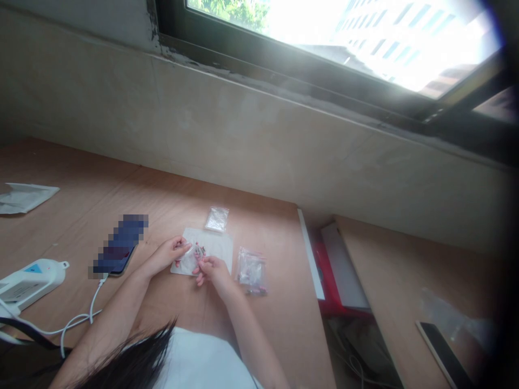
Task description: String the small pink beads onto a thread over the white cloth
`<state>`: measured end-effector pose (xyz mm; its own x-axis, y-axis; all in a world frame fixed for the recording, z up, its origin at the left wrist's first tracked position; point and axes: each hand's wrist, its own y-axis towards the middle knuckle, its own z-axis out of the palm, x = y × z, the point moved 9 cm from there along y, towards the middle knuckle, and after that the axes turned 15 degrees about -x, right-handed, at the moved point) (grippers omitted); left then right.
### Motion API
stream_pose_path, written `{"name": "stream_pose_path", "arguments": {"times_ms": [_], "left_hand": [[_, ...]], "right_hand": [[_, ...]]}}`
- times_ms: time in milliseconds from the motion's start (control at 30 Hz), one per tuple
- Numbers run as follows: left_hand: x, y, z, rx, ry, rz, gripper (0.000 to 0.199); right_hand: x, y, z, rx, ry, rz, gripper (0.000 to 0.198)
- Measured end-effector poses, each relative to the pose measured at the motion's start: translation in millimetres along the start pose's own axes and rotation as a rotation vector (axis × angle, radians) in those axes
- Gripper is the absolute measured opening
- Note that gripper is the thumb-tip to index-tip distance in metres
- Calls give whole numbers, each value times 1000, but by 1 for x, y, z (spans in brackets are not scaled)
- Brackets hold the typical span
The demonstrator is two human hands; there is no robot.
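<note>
- Far left, the phone (120, 246) lies plugged into a white cable (95, 297), probably parked there to charge.
- Now the left hand (172, 253), fingers curled in over a pale sheet (223, 247); what it grips, I can't tell.
- Between the hands sit tiny pink and dark pieces (200, 249), above the sheet, which likely catches strays.
- The right hand (213, 269) bends its fingertips beside them, perhaps for fine control; its grip is unclear.
- Small clear bags, one behind (217, 219), one at right (251, 271), lie seemingly within easy reach.
</note>
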<state>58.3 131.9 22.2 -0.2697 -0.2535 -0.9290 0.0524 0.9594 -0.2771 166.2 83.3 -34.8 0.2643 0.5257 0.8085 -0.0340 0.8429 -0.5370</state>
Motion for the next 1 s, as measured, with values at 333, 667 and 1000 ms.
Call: {"name": "stream_pose_path", "arguments": {"times_ms": [333, 667, 1000], "left_hand": [[-12, -3, -4, -35, 22, 67, 26], [-11, -25, -14, 125, 55, -27, 34], [-35, -29, -1, 183, 25, 34, 31]], "right_hand": [[2, -2, 1, 6, 29, 5, 30], [38, -7, -34, -251, 73, -139, 18], [108, -45, -40, -472, -452, -611, 11]]}}
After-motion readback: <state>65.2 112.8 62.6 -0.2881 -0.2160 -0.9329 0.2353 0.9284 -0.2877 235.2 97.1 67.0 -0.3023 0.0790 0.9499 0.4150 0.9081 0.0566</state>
